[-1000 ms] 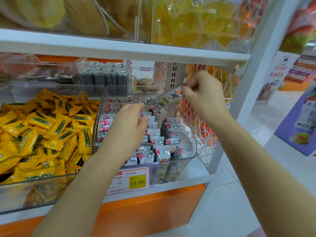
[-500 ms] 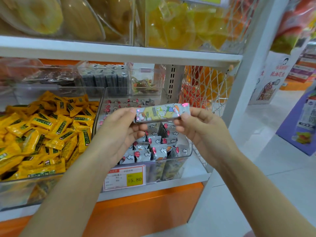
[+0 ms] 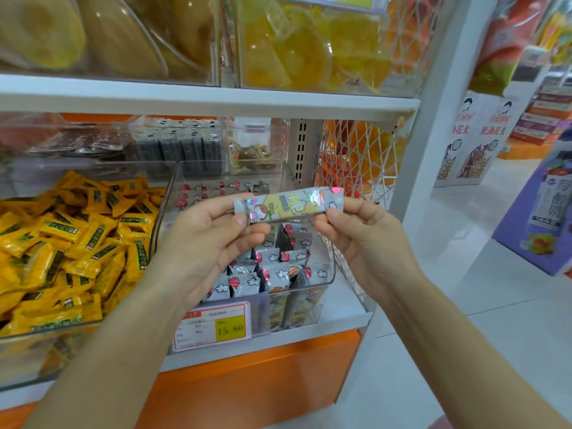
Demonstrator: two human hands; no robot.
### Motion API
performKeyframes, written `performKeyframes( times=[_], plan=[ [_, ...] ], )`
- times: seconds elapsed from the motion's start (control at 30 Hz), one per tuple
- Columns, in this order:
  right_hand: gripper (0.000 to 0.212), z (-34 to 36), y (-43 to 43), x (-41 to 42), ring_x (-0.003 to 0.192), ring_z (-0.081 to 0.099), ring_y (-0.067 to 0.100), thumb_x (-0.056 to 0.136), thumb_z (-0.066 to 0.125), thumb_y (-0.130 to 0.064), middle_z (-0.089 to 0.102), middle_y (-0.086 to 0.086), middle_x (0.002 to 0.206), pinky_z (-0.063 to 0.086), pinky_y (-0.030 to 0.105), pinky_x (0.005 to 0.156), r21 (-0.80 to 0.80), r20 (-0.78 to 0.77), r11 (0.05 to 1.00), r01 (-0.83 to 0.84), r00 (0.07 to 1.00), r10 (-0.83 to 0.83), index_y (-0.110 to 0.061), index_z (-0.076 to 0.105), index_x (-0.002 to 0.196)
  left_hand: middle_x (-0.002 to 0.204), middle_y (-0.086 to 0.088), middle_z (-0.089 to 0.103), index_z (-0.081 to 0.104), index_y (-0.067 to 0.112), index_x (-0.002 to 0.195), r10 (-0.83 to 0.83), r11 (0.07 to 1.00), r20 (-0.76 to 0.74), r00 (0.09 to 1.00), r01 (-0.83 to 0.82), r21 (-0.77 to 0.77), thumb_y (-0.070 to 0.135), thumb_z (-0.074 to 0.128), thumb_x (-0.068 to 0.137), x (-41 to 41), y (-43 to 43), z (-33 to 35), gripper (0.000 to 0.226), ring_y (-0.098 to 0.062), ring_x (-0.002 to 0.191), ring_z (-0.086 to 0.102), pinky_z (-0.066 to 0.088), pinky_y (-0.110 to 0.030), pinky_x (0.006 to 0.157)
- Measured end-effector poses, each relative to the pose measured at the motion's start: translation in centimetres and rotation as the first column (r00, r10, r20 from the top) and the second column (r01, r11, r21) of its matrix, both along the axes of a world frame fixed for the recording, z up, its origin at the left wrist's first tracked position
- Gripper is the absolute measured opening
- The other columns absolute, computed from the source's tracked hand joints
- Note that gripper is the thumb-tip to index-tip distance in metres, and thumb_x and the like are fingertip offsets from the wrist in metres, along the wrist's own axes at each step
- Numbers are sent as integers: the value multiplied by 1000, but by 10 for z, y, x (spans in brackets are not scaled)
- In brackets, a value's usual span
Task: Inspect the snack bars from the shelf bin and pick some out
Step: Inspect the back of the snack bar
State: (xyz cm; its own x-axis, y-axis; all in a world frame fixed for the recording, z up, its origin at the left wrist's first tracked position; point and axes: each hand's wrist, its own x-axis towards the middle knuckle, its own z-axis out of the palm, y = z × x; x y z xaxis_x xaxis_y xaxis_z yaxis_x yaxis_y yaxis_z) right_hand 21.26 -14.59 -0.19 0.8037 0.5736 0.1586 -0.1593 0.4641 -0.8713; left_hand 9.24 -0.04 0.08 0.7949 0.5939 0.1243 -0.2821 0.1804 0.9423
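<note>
Nearest the camera, left hand [image 3: 207,239] and right hand [image 3: 362,239] each pinch one end of a silver bar [image 3: 288,204], held level above the clear bin [image 3: 325,277] of similar bars; yellow packets [image 3: 77,243] lie left.

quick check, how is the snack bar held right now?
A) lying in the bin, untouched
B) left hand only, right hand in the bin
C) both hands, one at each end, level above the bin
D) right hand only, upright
C: the left hand pinches the left end of the snack bar and the right hand pinches the right end, holding it roughly level above the clear bin.
</note>
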Motion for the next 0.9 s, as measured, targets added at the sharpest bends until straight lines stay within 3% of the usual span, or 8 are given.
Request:
performKeyframes(
  times=[0.23, 0.33, 0.4, 0.53, 0.63, 0.77, 0.9],
  plan=[
    [13, 2, -2, 0, 57, 66, 14, 87, 52, 10, 68, 9, 63, 55, 19, 58, -11, 33, 998, 65, 997, -64, 0, 60, 84, 105, -14, 69, 54, 12, 117, -108, 987, 3, 994, 107, 116, -14, 44, 88, -3, 0, -2, 40, -25, 84, 71, 55, -19, 64],
    [10, 6, -1, -3, 60, 65, 17, 90, 58, -10, 68, 8, 67, 53, 22, 53, -64, 84, 994, 84, 993, -78, -3, 62, 84, 130, -18, 53, 56, 21, 111, -76, 971, -60, 995, 88, 223, -15, 43, 89, -3, -2, -1, 44, -23, 83, 71, 55, -18, 64],
    [13, 7, -1, -4, 62, 65, 18, 88, 63, -18, 66, 2, 62, 50, 22, 50, -135, 167, 980, 143, 979, -119, -7, 62, 81, 137, -18, 47, 57, 24, 108, -64, 963, -89, 994, 85, 257, -14, 43, 89, -3, -3, 0, 45, -22, 83, 71, 55, -18, 64],
    [1, 6, 0, -4, 66, 65, 15, 86, 63, -5, 69, 9, 75, 49, 22, 55, -179, 300, 961, 212, 942, -152, -5, 62, 86, 124, -14, 59, 55, 17, 117, -120, 976, -99, 988, 135, 173, -10, 47, 89, -4, -2, -1, 40, -22, 86, 71, 55, -19, 65],
    [8, 4, 1, -3, 70, 66, 13, 85, 62, -1, 70, 8, 81, 51, 23, 59, -196, 338, 963, 183, 935, -108, -9, 61, 87, 104, -11, 70, 57, 9, 118, -132, 988, -72, 989, 137, 65, 9, 56, 87, -3, -2, -1, 31, -22, 88, 70, 55, -21, 66],
    [7, 4, 1, -5, 73, 65, 20, 86, 64, -13, 70, 9, 82, 50, 25, 55, -255, 393, 950, 183, 917, -71, -7, 62, 88, 95, -5, 73, 63, 12, 107, -5, 983, -103, 995, 23, 179, 12, 55, 90, -2, -1, -4, 19, -16, 86, 70, 55, -20, 70],
    [14, 4, 2, -6, 73, 68, 22, 84, 67, -12, 71, 14, 85, 55, 28, 57, -281, 485, 922, 265, 869, -102, -3, 56, 88, 105, -2, 70, 63, 25, 106, 37, 951, -117, 992, 2, 310, 3, 62, 84, -2, 0, -7, 31, -16, 88, 70, 56, -27, 78]
  ],
)
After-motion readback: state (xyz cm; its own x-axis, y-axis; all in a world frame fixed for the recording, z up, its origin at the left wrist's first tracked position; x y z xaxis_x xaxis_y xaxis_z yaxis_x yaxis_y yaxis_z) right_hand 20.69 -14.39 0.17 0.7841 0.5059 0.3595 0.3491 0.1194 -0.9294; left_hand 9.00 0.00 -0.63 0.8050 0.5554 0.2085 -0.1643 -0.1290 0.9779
